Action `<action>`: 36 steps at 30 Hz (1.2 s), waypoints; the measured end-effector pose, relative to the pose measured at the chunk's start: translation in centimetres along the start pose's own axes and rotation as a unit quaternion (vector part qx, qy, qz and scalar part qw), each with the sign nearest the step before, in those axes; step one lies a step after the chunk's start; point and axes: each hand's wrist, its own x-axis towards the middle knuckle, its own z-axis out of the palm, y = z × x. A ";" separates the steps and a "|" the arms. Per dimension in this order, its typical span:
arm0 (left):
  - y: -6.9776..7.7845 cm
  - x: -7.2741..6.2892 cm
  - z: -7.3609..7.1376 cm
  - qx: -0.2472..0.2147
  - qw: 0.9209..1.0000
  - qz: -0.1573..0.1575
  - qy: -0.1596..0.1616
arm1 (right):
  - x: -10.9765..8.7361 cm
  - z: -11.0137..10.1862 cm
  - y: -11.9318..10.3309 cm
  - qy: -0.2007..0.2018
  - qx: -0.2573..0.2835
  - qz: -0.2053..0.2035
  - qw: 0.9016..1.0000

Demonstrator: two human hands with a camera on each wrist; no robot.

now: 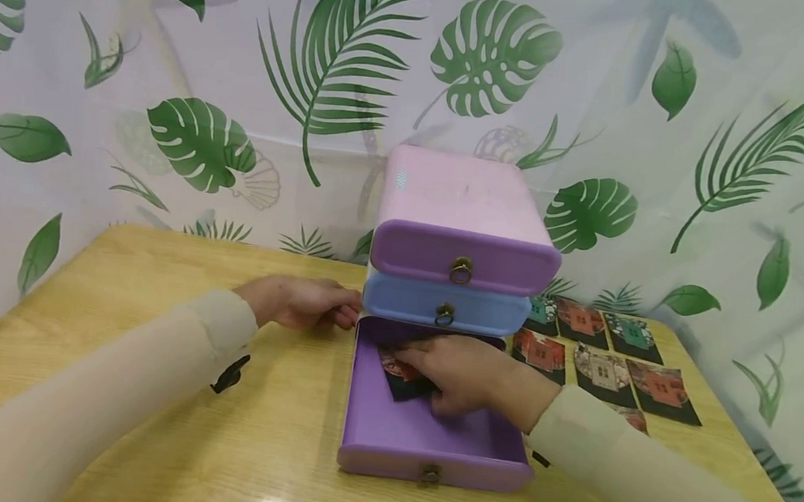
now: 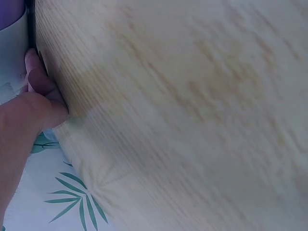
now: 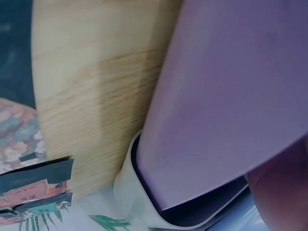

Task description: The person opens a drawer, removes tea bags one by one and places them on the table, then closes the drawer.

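Note:
A small drawer cabinet (image 1: 469, 197) with a pink top, a purple top drawer and a blue drawer (image 1: 399, 297) stands on the table. Its purple bottom drawer (image 1: 424, 431) is pulled out. Inside that drawer, my right hand (image 1: 467, 372) holds a dark card with a red picture (image 1: 396, 375), partly hidden by the fingers. My left hand (image 1: 310, 304) touches the cabinet's left side with relaxed, slightly bent fingers. In the left wrist view, this left hand (image 2: 36, 101) is beside the table edge. The right wrist view shows the drawer wall (image 3: 216, 120) with part of a finger.
Several dark cards with pictures of houses (image 1: 603, 374) lie in rows on the table to the right of the cabinet. A leaf-printed cloth (image 1: 359, 61) hangs behind the wooden table (image 1: 221, 440).

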 end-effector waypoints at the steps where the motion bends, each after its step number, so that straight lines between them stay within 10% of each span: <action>1: 0.1 0.0 0.0 -0.001 1.000 0.000 0.003 | 0.0 0.0 0.0 0.010 -0.008 -0.004 1.000; 36: 0.1 -0.2 -0.2 0.011 1.000 -0.015 -0.002 | -4.4 -3.5 0.5 0.190 -0.036 0.017 0.981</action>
